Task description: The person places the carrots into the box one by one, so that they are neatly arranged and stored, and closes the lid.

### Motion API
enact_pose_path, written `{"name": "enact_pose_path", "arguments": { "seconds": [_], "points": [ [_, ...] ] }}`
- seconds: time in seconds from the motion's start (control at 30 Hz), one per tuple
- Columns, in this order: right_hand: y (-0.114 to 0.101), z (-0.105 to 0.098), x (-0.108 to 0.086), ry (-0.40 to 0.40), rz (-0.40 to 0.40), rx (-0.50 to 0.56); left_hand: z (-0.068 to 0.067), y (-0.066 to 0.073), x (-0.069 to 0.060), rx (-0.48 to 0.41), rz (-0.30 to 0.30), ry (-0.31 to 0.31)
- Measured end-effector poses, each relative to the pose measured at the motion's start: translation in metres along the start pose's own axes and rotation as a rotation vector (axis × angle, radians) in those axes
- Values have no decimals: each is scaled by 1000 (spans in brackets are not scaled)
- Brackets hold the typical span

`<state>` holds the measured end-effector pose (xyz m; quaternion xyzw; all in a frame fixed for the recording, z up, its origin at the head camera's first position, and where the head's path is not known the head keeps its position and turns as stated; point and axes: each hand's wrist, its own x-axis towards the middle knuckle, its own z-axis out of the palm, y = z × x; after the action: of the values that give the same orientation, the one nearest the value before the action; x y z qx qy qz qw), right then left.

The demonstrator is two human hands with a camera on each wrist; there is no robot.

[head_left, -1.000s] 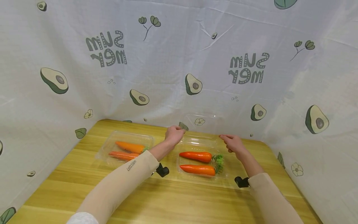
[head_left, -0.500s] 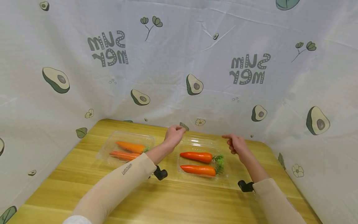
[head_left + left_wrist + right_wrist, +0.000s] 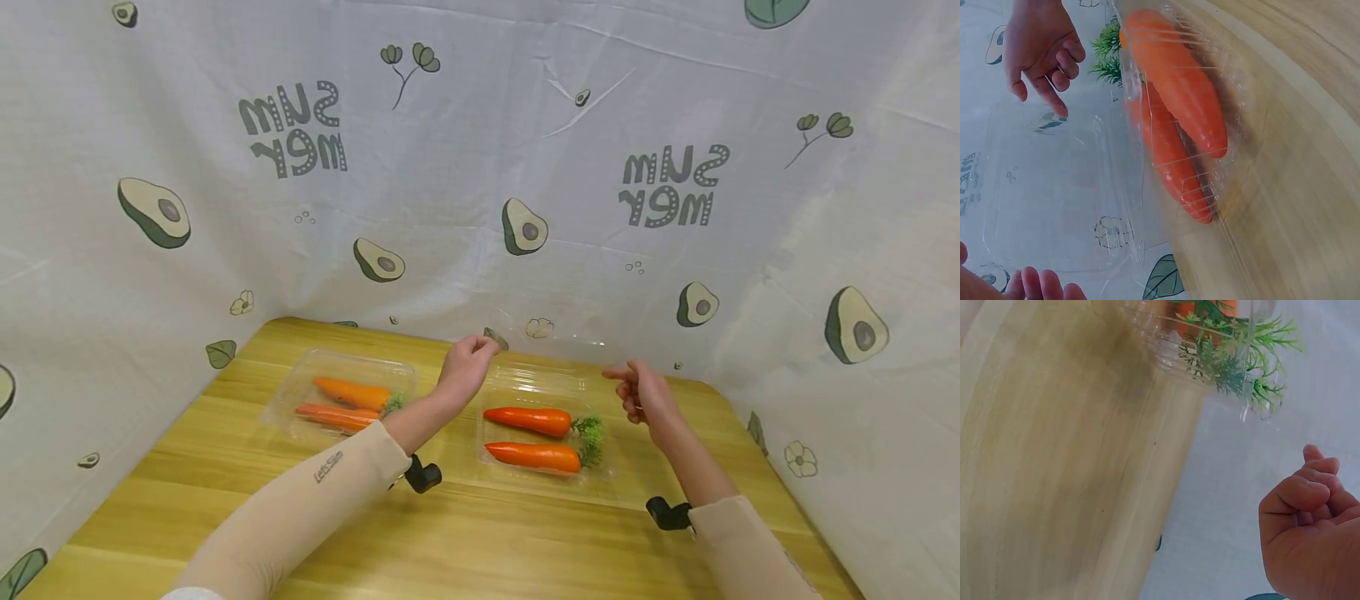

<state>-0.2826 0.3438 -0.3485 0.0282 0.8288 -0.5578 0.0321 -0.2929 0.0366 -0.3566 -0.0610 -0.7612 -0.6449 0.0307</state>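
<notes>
A clear plastic clamshell box (image 3: 543,477) stands right of centre in the head view. Inside lie two orange carrots (image 3: 527,419) with green leafy tops (image 3: 591,433). Its transparent lid (image 3: 1041,187) is raised at the back, its outline faint in the head view. My left hand (image 3: 467,367) is at the lid's left side, fingers bent loosely, thumb apart from them in the left wrist view; contact with the lid is unclear. My right hand (image 3: 643,398) hovers right of the lid, index finger out, other fingers loosely curled, holding nothing.
A second clear clamshell box (image 3: 300,371) with two carrots (image 3: 352,392) sits to the left, partly behind my left forearm. Both boxes are on a wooden table (image 3: 480,542). A pale printed cloth (image 3: 450,150) hangs behind the table and along both sides.
The raised lid has leaned back and shows lower in the head view. My right hand has drawn off to the right and slightly down. My left hand has barely moved.
</notes>
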Motion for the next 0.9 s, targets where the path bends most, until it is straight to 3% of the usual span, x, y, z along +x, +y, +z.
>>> {"name": "enact_pose_path", "arguments": {
  "seconds": [0.23,0.43,0.9],
  "points": [
    [1,1,-9,-11,31,-9,-2,1,-7,-4,31,-1],
    [1,-2,-15,-71,50,2,-3,2,-14,-4,-13,6],
    [7,-6,-27,-160,96,13,-9,-4,-33,-42,-91,-69]
  ]
}}
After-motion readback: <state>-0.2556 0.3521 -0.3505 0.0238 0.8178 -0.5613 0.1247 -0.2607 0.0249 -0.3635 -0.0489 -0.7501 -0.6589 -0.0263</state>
